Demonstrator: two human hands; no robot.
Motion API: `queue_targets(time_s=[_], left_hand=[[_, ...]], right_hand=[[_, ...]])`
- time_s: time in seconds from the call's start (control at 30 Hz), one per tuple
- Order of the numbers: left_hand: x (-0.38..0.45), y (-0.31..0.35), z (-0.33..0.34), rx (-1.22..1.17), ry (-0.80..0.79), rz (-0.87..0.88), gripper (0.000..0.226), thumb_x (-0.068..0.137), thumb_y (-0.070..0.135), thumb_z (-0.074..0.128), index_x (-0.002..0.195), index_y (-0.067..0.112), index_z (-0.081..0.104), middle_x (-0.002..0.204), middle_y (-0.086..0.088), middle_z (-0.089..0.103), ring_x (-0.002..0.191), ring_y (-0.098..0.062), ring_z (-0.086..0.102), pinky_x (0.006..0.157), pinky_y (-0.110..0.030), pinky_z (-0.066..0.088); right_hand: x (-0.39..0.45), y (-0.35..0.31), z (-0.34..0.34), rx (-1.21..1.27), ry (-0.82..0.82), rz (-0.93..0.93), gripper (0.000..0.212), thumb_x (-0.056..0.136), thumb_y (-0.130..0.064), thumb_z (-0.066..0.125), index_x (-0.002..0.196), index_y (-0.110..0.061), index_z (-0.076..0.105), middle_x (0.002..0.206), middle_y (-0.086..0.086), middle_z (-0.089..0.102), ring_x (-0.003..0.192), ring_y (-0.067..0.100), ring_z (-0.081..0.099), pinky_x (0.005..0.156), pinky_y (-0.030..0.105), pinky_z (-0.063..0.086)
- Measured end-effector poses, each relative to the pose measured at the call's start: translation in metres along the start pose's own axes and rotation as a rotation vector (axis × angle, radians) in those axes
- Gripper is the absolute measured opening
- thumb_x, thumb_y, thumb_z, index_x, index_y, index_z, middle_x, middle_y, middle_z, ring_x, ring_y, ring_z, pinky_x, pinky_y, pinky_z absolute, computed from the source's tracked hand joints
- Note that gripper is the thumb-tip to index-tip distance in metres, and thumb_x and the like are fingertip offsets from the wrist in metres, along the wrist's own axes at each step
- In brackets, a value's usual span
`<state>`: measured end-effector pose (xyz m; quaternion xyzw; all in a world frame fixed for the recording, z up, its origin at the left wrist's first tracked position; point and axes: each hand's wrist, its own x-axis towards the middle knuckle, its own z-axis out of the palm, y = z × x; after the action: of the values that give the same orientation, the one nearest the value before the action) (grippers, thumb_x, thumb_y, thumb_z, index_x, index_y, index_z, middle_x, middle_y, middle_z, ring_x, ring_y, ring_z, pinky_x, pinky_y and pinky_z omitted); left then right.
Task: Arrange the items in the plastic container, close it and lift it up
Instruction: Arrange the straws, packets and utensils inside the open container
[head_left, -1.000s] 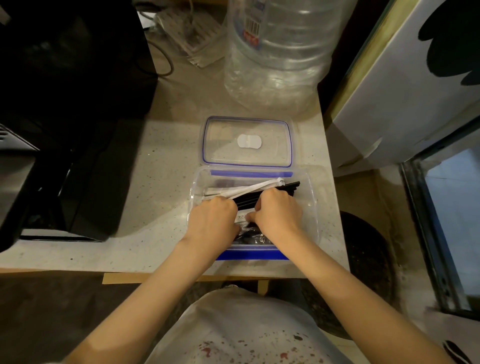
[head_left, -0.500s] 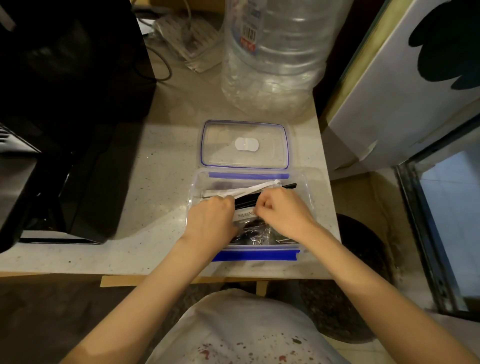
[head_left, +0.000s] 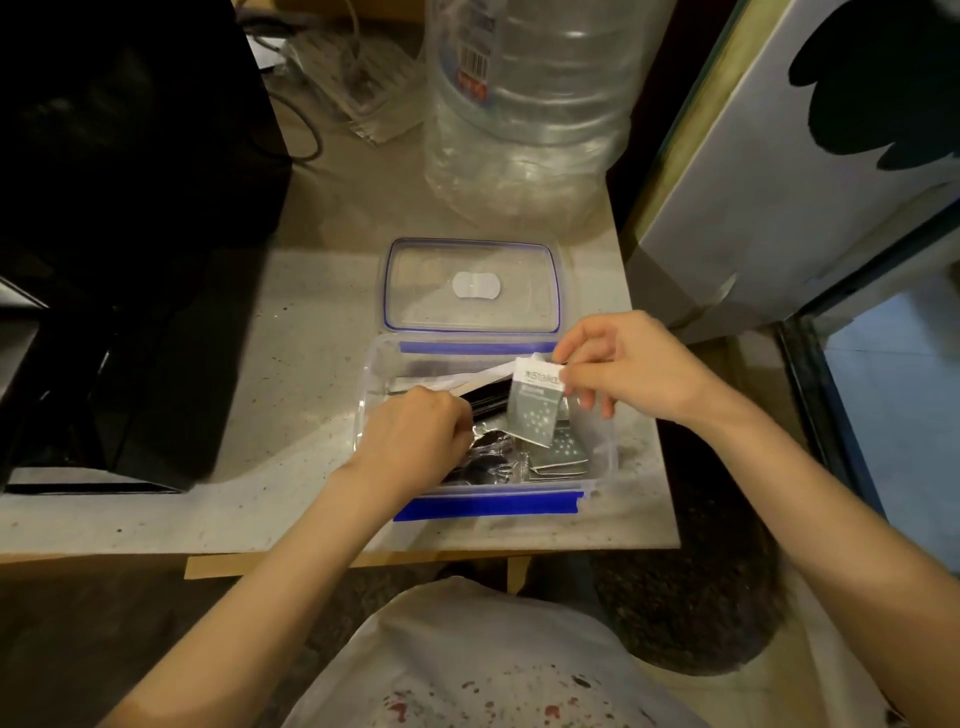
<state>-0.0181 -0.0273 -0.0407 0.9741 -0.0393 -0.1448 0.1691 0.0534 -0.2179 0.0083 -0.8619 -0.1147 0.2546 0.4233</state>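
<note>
The scene is dim and warm-toned, lit from above and slightly far-right — the pale countertop (head_left: 291, 332) catches the most light. The far left sinks into near-black, and a black appliance (head_left: 130, 249) there shows almost no detail. Glare streaks run across the clear water jug (head_left: 524, 104), and the container lid (head_left: 472, 285) shows a soft sheen. Straight edges bow outward toward the frame's borders — wide-angle distortion. The left hand (head_left: 415, 441) looks slightly smeared by motion; the floor at the near edge is murky.
</note>
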Motion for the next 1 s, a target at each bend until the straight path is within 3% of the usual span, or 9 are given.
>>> queue_targets(time_s=[0.1,0.17,0.27,0.37,0.57,0.77,1.0], left_hand=[[0.001,0.006,0.001,-0.058,-0.052,0.058,0.027,0.087,0.034,0.058,0.109,0.022,0.067,0.102,0.0,0.072,0.091,-0.016,0.065,0.082,-0.036,0.056],[0.002,0.01,0.001,-0.085,-0.105,0.084,0.03,0.084,0.036,0.062,0.11,0.022,0.066,0.101,0.001,0.072,0.089,-0.014,0.064,0.08,-0.035,0.057],[0.006,0.014,0.002,-0.041,-0.112,0.089,0.033,0.081,0.033,0.066,0.112,0.022,0.064,0.104,0.0,0.07,0.091,-0.017,0.063,0.08,-0.035,0.056],[0.008,0.017,0.003,-0.002,-0.102,0.092,0.034,0.082,0.032,0.065,0.115,0.022,0.062,0.11,-0.001,0.068,0.097,-0.02,0.063,0.082,-0.037,0.056],[0.01,0.017,0.004,0.016,-0.117,0.102,0.032,0.082,0.029,0.065,0.113,0.02,0.062,0.108,-0.003,0.068,0.096,-0.021,0.062,0.076,-0.032,0.054],[0.013,0.018,0.003,-0.001,-0.174,0.118,0.026,0.084,0.023,0.064,0.109,0.02,0.066,0.103,-0.002,0.067,0.09,-0.02,0.062,0.068,-0.026,0.045],[0.013,0.011,0.003,0.035,-0.198,0.101,0.018,0.084,0.024,0.062,0.1,0.023,0.071,0.098,-0.003,0.07,0.088,-0.022,0.064,0.07,-0.032,0.052]], right_hand=[[0.001,0.0,-0.001,-0.249,-0.096,0.035,0.02,0.081,0.001,0.062,0.093,-0.014,0.068,0.063,-0.001,0.066,0.047,0.002,0.057,0.043,0.009,0.044],[0.0,-0.003,0.002,-0.444,-0.132,-0.004,0.02,0.083,-0.001,0.06,0.093,-0.015,0.069,0.07,-0.006,0.064,0.063,0.004,0.061,0.054,0.006,0.046],[0.002,-0.003,0.013,-0.823,-0.085,-0.084,0.021,0.085,-0.003,0.056,0.097,-0.016,0.066,0.088,0.0,0.066,0.082,0.017,0.061,0.07,0.027,0.05],[0.003,0.002,0.025,-1.063,-0.008,-0.215,0.02,0.085,-0.005,0.055,0.1,-0.015,0.063,0.096,0.003,0.065,0.085,0.021,0.06,0.066,0.03,0.045],[0.004,0.006,0.033,-1.094,-0.108,-0.367,0.024,0.087,-0.024,0.056,0.109,-0.018,0.063,0.105,-0.001,0.063,0.105,0.017,0.047,0.071,0.03,0.044],[0.007,0.006,0.034,-0.956,-0.289,-0.441,0.029,0.086,-0.012,0.058,0.113,-0.023,0.062,0.107,-0.004,0.063,0.105,0.017,0.046,0.087,0.035,0.047],[0.009,0.009,0.034,-0.984,-0.416,-0.378,0.038,0.091,-0.021,0.048,0.128,-0.026,0.051,0.114,0.002,0.047,0.108,0.017,0.041,0.076,0.025,0.035]])
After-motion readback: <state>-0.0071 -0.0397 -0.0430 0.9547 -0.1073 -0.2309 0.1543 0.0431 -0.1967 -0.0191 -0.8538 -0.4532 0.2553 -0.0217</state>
